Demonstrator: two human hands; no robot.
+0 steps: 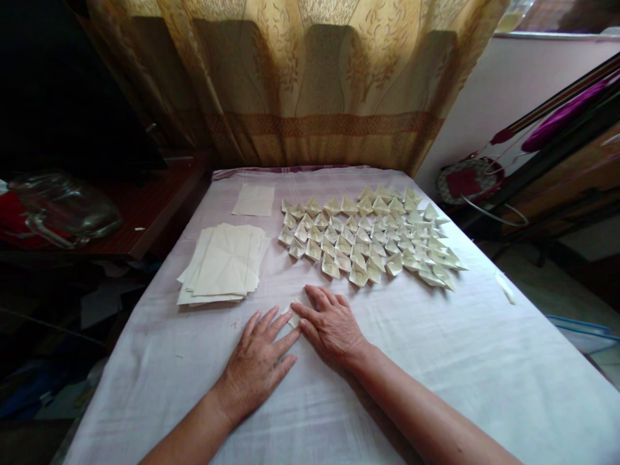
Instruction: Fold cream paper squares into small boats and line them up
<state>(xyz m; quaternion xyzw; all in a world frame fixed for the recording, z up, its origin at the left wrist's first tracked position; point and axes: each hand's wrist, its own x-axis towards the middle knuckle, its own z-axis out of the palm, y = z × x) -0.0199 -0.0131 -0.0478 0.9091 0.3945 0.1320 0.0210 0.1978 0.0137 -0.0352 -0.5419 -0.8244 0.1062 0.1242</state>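
Pale cloth point(460, 374) spread wide — left hand point(256, 365) and right hand point(334, 329), both unclenched, touched a small paper piece point(294, 318).

The cloth-covered table point(436, 387) bears a paper stack point(225, 261) near its left edge, one sheet point(254, 200) by the far-left corner, folded papers point(376, 248) toward the far-right corner, a small paper piece point(293, 319) mid-table.

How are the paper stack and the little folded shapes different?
The paper stack is one pile; the folded shapes spread out side by side. The paper stack's sheets lie flat and look bigger; the folded shapes are small and pointy. Both look pale and rest on the cloth.
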